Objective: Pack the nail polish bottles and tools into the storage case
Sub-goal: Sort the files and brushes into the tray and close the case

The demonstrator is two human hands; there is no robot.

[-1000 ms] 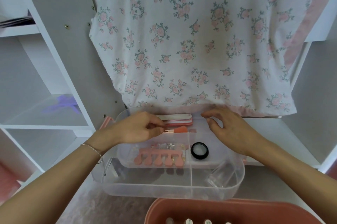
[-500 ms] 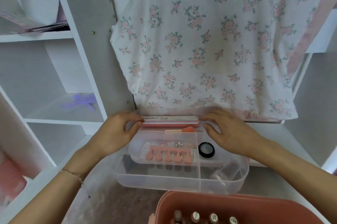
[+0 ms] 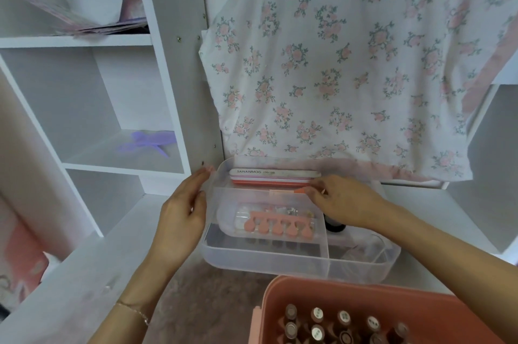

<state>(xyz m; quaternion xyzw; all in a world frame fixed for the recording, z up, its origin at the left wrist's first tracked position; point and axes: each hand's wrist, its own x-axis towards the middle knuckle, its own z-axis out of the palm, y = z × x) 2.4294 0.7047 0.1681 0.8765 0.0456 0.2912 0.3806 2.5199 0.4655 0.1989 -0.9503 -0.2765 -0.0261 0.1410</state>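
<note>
Left hand: the left hand (image 3: 182,212) lies flat against the left end of the clear tray (image 3: 294,262), fingers straight, gripping nothing.
Right hand: the right hand (image 3: 344,203) reaches over the tray's back right part, fingertips pinching a thin stick (image 3: 283,191) with an orange tip.
Nail file: a white and pink nail file (image 3: 274,175) lies along the tray's back edge.
Toe separator: a pink toe separator (image 3: 277,224) lies in the tray's middle compartment.
Small jar: partly hidden under the right wrist (image 3: 335,227).
Case: the pink case (image 3: 364,296) sits at the desk's near edge, nail polish bottles (image 3: 316,315) standing inside.
Backdrop: a floral cloth (image 3: 350,63) hangs behind the tray.
</note>
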